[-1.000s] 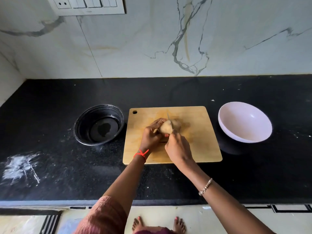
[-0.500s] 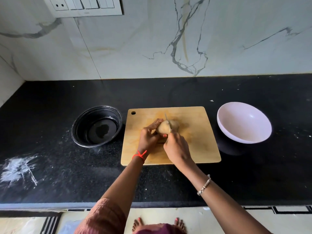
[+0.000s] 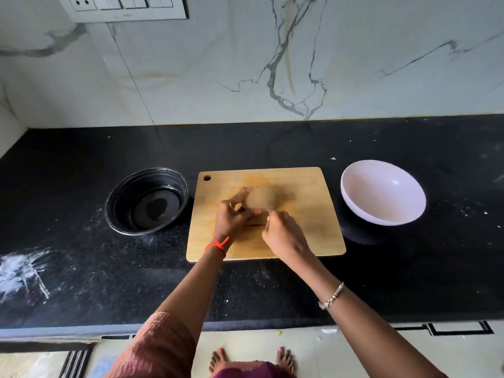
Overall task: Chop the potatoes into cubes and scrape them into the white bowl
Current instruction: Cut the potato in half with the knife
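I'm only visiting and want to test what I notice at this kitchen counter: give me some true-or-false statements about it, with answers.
1. The left hand holds a potato on the wooden cutting board. True.
2. The white bowl already contains potato cubes. False: it is empty.
3. The white bowl stands left of the board. False: it stands to its right; the black bowl is on the left.
4. The right hand grips a knife beside the potato. True.
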